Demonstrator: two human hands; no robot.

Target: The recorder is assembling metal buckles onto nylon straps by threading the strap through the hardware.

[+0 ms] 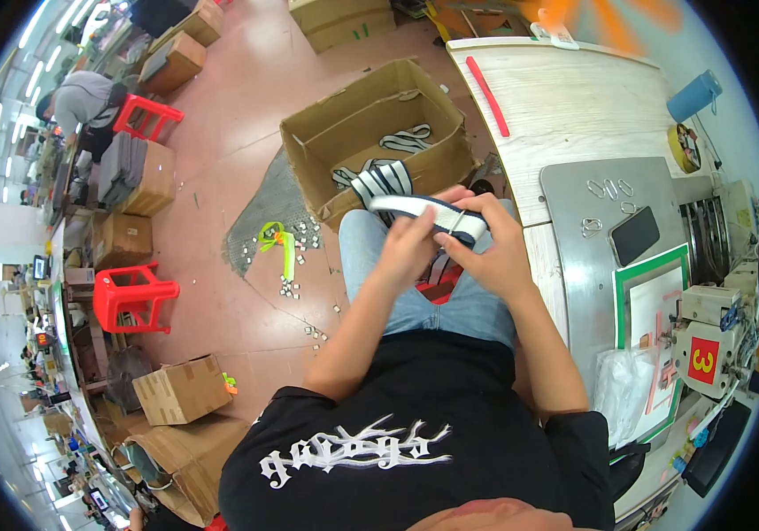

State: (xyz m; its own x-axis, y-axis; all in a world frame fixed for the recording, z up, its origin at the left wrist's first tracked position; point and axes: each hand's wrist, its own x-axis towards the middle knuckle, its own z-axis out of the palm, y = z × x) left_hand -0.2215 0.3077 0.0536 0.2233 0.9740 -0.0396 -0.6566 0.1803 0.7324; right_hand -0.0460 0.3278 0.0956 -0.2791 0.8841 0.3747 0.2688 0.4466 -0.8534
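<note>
Above my lap I hold a white and navy webbing strap in both hands. My left hand has its fingers closed round the strap's middle. My right hand pinches the folded end between thumb and fingers. Near the right fingers a thin loop, seemingly metal, crosses the strap. Just beyond my left hand hangs a striped bundle of the same webbing, at the near edge of an open cardboard box. More striped webbing lies in that box.
At my right, a sewing machine stands by a metal plate with several wire loops and a phone. A red strip lies farther up the table. Left are red stools, cartons and small scraps.
</note>
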